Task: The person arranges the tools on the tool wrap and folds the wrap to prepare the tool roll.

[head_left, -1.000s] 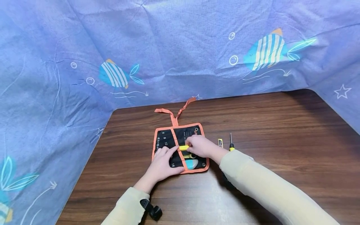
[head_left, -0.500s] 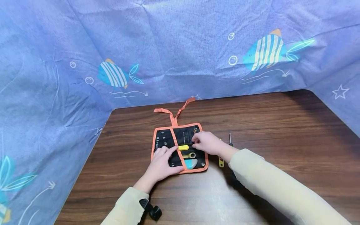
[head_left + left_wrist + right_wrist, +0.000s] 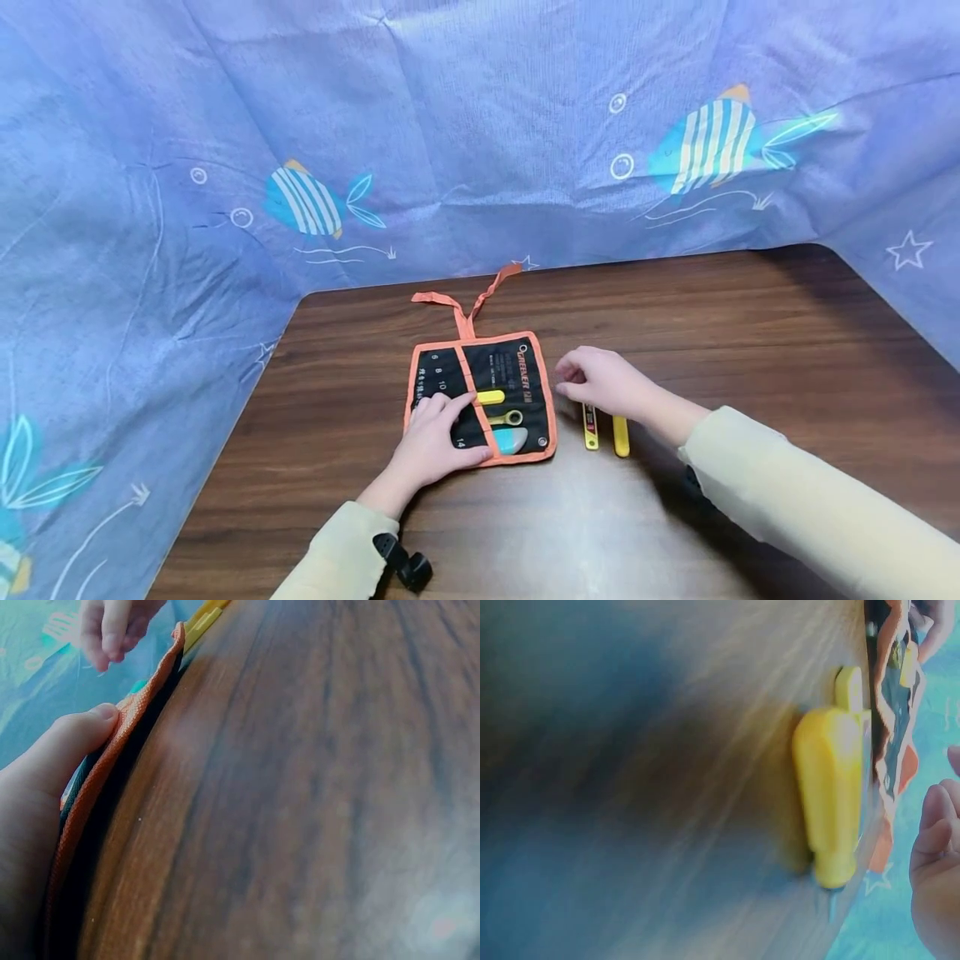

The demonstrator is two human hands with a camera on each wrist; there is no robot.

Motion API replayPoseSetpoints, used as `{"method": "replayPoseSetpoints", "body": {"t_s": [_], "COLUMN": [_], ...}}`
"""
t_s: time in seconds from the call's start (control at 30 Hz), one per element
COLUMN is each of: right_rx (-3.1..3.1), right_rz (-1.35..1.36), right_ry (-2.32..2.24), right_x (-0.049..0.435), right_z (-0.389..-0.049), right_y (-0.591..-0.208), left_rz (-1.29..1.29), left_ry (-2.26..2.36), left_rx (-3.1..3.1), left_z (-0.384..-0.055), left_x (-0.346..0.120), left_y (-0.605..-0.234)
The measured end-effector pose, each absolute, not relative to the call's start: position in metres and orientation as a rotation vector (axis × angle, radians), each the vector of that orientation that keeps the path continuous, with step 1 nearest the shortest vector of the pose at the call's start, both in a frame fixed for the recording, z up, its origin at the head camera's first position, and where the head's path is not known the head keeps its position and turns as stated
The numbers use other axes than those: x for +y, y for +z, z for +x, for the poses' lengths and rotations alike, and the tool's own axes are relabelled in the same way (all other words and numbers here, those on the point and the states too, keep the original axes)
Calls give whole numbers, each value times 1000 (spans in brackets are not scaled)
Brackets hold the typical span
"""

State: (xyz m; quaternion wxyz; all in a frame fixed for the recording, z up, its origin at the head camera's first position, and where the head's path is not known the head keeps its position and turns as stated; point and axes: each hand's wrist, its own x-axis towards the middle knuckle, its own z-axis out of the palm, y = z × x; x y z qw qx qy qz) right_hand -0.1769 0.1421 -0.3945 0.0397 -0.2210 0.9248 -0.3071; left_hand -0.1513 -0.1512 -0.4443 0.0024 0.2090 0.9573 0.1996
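A black tool pouch (image 3: 510, 362) with orange edging lies unrolled. My left hand (image 3: 431, 442) rests on it, thumb at the lower edge, index fingertip by a yellow rounded tool end (image 3: 491, 397). Below that, a ring-ended wrench (image 3: 512, 417) and a teal-and-grey rounded tool end (image 3: 512, 440) stick out of the pockets. My right hand (image 3: 600, 379) hovers right of the pouch, fingers loosely bent, holding nothing. Beneath it lie a slim flat yellow tool (image 3: 592, 437) with a printed label and end hole, and a yellow-handled screwdriver (image 3: 829, 787); the hand partly hides both in the head view.
Orange tie straps (image 3: 465, 312) stretch from the pouch's far edge. The wooden table (image 3: 750, 333) meets a blue fish-print cloth (image 3: 480, 125) at the back and sides. A black wrist device (image 3: 405, 562) sits on my left sleeve.
My right hand has let go of the yellow tool end in the pouch and moved right, over the two loose tools. The ring-ended wrench now shows fully. My left hand stays put.
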Motion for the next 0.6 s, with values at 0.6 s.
{"method": "replayPoseSetpoints", "body": {"t_s": [0.6], "right_rx": [2936], "right_rz": [-683], "right_ry": [-975], "right_x": [210], "right_z": [-149], "right_y": [-414], "left_rz": [635], "left_ry": [657], "left_rx": [2987], "left_z": [-152], "left_x": [-151], "left_y": [-445]}}
